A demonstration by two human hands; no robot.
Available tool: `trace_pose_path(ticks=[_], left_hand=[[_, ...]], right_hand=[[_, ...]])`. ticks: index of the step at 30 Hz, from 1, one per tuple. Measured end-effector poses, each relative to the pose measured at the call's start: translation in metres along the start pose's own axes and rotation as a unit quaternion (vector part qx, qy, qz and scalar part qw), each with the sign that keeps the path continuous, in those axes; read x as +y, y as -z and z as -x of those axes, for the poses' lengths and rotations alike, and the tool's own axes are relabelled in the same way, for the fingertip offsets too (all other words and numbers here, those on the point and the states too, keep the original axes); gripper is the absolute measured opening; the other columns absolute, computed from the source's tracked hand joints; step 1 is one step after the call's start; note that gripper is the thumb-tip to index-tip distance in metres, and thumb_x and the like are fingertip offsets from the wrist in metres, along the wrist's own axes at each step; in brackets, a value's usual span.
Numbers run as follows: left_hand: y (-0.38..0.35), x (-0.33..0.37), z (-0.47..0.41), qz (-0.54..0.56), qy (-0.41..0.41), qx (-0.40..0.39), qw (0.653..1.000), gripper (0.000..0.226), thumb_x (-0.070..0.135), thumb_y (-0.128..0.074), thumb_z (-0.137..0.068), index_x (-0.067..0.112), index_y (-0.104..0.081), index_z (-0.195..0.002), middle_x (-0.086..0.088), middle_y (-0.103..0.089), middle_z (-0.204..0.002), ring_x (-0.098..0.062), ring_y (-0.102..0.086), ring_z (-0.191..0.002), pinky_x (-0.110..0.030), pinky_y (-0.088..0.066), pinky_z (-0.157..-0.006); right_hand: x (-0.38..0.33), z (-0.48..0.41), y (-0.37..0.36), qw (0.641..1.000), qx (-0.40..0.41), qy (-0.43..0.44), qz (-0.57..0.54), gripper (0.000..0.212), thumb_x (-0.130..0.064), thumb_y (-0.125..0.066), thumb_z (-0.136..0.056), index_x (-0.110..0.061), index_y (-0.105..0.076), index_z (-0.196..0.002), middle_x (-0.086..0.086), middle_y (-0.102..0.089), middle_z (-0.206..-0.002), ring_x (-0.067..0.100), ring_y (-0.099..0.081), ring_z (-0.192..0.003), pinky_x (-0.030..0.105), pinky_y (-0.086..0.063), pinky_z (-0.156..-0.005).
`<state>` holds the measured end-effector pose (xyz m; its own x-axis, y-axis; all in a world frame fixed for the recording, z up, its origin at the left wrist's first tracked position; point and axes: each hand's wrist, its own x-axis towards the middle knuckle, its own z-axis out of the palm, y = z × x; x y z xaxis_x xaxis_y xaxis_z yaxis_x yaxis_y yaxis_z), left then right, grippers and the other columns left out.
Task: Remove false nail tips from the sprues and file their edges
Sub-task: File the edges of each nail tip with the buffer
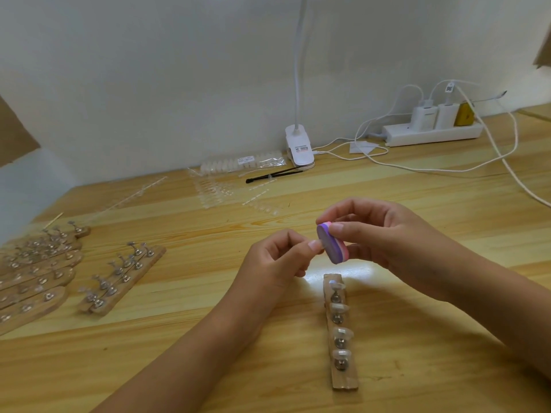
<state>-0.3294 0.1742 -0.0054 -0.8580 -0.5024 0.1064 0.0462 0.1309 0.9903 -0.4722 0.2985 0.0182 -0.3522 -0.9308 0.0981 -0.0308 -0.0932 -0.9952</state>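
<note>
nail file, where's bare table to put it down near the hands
Bare wood lies right of the right hand, up to the white cable, and between the pair of wooden strips and the single strip, though the left forearm crosses it. Crowded: the far-left stack of strips and the sprues at the back.

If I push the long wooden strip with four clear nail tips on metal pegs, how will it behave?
The long wooden strip lies flat on the wooden table, so it would probably slide stiffly, not tip. The clear nail tips perch on small metal pegs; a jolt might shake them loose.
</note>
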Motion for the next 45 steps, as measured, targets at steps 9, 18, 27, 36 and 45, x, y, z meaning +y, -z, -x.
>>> trace_pose_path(ticks=[9, 18, 27, 36, 45], left_hand=[[0.001, -0.001, 0.0, 0.011, 0.012, 0.01, 1.0, 0.026, 0.055, -0.067, -0.064, 0.03, -0.062, -0.058, 0.002, -0.054, -0.07, -0.009, -0.047, -0.066, -0.025, -0.043, -0.074], [0.002, -0.003, -0.002, 0.028, 0.021, 0.002, 0.999, 0.024, 0.056, -0.067, -0.066, 0.032, -0.066, -0.064, 0.007, -0.057, -0.07, -0.005, -0.051, -0.068, -0.022, -0.046, -0.074], [0.004, -0.005, -0.006, 0.074, 0.036, 0.023, 0.996, 0.04, 0.052, -0.069, -0.063, 0.018, -0.067, -0.082, 0.011, -0.057, -0.067, -0.003, -0.052, -0.065, -0.019, -0.047, -0.07], [0.005, -0.004, -0.006, 0.093, 0.041, 0.019, 0.995, 0.029, 0.051, -0.069, -0.062, 0.026, -0.071, -0.075, 0.012, -0.061, -0.069, -0.001, -0.055, -0.068, -0.017, -0.049, -0.071], [0.003, -0.003, -0.004, 0.06, 0.035, 0.011, 0.998, 0.024, 0.052, -0.07, -0.063, 0.028, -0.068, -0.063, 0.006, -0.065, -0.078, -0.002, -0.06, -0.079, -0.016, -0.05, -0.073]], right_hand=[[0.0, 0.0, 0.0, 0.999, -0.008, -0.014, -0.042, 0.025, -0.021, -0.07, -0.074, -0.01, -0.067, -0.096, 0.003, -0.069, -0.083, 0.016, -0.069, -0.077, 0.024, -0.056, -0.069], [0.0, 0.002, -0.005, 0.999, 0.003, 0.001, -0.051, 0.03, -0.019, -0.069, -0.074, -0.005, -0.067, -0.101, 0.013, -0.073, -0.094, 0.025, -0.073, -0.089, 0.026, -0.058, -0.075], [0.002, 0.003, -0.016, 0.992, 0.089, 0.081, -0.035, 0.029, -0.019, -0.072, -0.067, -0.009, -0.063, -0.093, 0.013, -0.069, -0.09, 0.026, -0.07, -0.087, 0.028, -0.059, -0.077], [0.005, 0.004, -0.022, 0.993, 0.089, 0.078, -0.003, 0.026, -0.018, -0.073, -0.071, -0.01, -0.062, -0.094, 0.021, -0.065, -0.094, 0.031, -0.069, -0.092, 0.029, -0.059, -0.079], [-0.004, -0.003, 0.016, 0.96, 0.179, 0.104, -0.187, 0.01, -0.015, -0.059, -0.091, -0.014, -0.068, -0.092, 0.003, -0.073, -0.091, 0.013, -0.068, -0.084, 0.024, -0.056, -0.077]])
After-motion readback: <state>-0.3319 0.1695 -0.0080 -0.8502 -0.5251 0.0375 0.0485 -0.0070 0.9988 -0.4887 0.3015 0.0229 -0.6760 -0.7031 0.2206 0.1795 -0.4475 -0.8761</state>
